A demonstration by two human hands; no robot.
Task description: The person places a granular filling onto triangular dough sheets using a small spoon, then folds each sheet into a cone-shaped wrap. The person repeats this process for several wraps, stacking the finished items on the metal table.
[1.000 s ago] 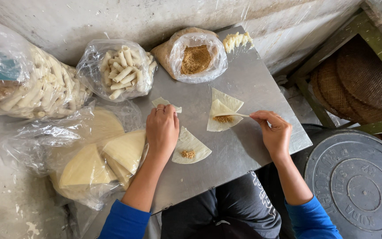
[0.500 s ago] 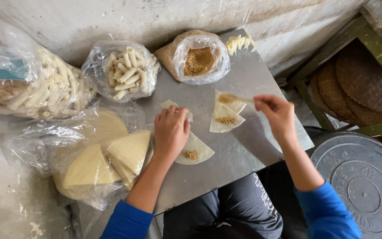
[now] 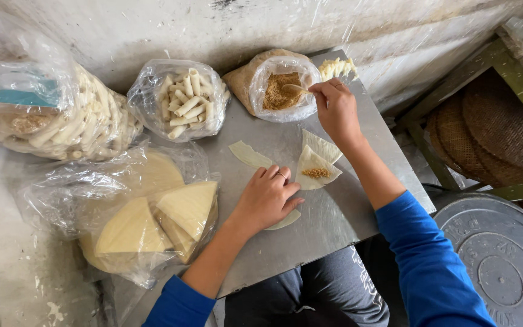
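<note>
My left hand (image 3: 266, 195) lies flat on a pale wedge-shaped dough wrapper (image 3: 287, 220) on the metal tabletop (image 3: 334, 212), hiding most of it. My right hand (image 3: 336, 109) holds a small spoon (image 3: 295, 88), its tip in the brown crumbly filling (image 3: 279, 92) inside an open plastic bag (image 3: 273, 85). Between the hands lies a wrapper (image 3: 316, 168) with a dab of filling on it, overlapping another plain wrapper (image 3: 323, 145). A further wrapper (image 3: 249, 155) lies beyond my left hand.
A clear bag of stacked wedge wrappers (image 3: 152, 218) sits at the left. Two bags of finished rolls (image 3: 180, 103) (image 3: 55, 121) stand at the back left. A few rolls (image 3: 337, 66) lie at the far corner. A round metal lid (image 3: 503, 260) and woven trays (image 3: 491, 127) are at right.
My right hand has moved from the wrappers up to the bag of filling with the spoon. My left hand has slid down over the near wrapper and its dab of filling.
</note>
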